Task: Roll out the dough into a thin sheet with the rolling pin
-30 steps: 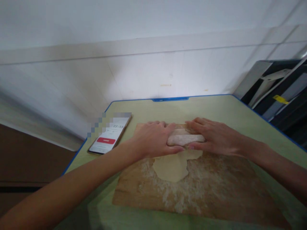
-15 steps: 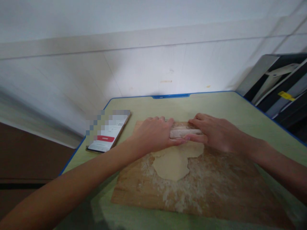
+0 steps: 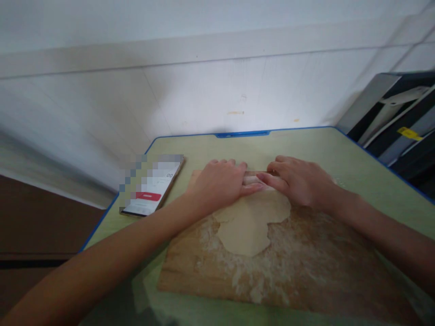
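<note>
strip of bench between far edge of board and wall; phone left of board. left hand and right hand curled round floury roll, thumbs close; dough sheet flat just nearside.

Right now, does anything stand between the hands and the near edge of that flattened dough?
Nothing visible does. The left hand and right hand hold a floury cylinder at the far side of the dough, whose surface toward the near edge is uncovered. The phone lies aside, to the left.
</note>
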`<action>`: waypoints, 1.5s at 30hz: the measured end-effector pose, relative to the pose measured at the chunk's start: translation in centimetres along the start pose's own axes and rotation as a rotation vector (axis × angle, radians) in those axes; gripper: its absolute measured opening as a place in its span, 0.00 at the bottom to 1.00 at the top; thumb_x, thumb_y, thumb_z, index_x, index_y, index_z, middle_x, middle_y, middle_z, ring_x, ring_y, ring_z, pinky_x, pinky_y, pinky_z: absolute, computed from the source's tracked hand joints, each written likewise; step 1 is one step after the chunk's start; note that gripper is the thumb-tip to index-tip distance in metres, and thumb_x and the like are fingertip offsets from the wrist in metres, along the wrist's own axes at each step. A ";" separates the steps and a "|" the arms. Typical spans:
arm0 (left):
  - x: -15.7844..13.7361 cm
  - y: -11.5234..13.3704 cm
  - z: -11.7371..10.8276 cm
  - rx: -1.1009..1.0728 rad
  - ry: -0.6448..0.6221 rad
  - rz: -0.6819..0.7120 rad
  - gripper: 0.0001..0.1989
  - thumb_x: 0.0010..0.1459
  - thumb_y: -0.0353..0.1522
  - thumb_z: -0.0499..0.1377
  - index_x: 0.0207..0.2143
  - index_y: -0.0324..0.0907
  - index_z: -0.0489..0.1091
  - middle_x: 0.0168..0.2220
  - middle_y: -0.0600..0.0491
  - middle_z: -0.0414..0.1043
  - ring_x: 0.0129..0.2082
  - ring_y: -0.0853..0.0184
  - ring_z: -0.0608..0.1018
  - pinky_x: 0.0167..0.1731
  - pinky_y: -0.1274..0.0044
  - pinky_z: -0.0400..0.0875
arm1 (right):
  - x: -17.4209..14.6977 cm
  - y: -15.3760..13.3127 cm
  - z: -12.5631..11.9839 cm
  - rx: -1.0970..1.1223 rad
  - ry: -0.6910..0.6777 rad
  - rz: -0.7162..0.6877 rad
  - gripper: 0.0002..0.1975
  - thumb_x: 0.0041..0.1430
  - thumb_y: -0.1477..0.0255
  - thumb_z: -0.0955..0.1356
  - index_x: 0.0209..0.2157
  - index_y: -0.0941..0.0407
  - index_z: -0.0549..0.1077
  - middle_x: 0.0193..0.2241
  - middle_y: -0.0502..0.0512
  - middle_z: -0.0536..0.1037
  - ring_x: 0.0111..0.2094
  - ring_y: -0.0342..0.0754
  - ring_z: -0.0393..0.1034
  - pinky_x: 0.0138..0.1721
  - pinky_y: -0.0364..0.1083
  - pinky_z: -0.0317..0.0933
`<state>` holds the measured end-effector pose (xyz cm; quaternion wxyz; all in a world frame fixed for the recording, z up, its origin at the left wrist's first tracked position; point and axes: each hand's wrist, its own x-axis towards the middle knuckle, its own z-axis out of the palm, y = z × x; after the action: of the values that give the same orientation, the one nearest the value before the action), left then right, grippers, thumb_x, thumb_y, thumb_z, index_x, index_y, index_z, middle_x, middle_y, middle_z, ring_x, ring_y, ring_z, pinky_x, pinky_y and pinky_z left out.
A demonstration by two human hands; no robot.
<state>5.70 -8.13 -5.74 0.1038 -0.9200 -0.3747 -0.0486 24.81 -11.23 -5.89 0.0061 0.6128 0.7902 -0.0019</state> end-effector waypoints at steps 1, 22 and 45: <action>0.1 -0.1 0.0 -0.006 -0.005 -0.004 0.33 0.61 0.54 0.37 0.38 0.40 0.70 0.32 0.47 0.75 0.32 0.55 0.78 0.29 0.69 0.67 | 0.2 -0.1 0.0 -0.010 0.004 0.012 0.31 0.63 0.51 0.47 0.30 0.54 0.71 0.33 0.57 0.74 0.36 0.53 0.70 0.32 0.48 0.55; 2.1 -1.7 0.8 -0.247 -0.098 -0.105 0.32 0.63 0.50 0.35 0.35 0.39 0.71 0.34 0.48 0.75 0.34 0.60 0.76 0.32 0.72 0.66 | 3.0 -1.2 -0.5 -0.098 0.018 0.145 0.30 0.64 0.63 0.49 0.32 0.60 0.77 0.34 0.67 0.79 0.36 0.60 0.74 0.30 0.51 0.58; 3.3 -2.4 1.5 -0.297 -0.124 -0.211 0.27 0.63 0.47 0.40 0.37 0.40 0.72 0.36 0.47 0.76 0.34 0.60 0.77 0.32 0.72 0.67 | 3.8 -1.1 0.3 -0.057 0.036 0.223 0.29 0.63 0.64 0.49 0.37 0.60 0.77 0.38 0.68 0.79 0.38 0.58 0.74 0.34 0.52 0.62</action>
<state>6.42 -3.90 -6.26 -0.0619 -0.8821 -0.4634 -0.0573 22.78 -7.83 -6.23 0.0092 0.6964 0.7169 0.0322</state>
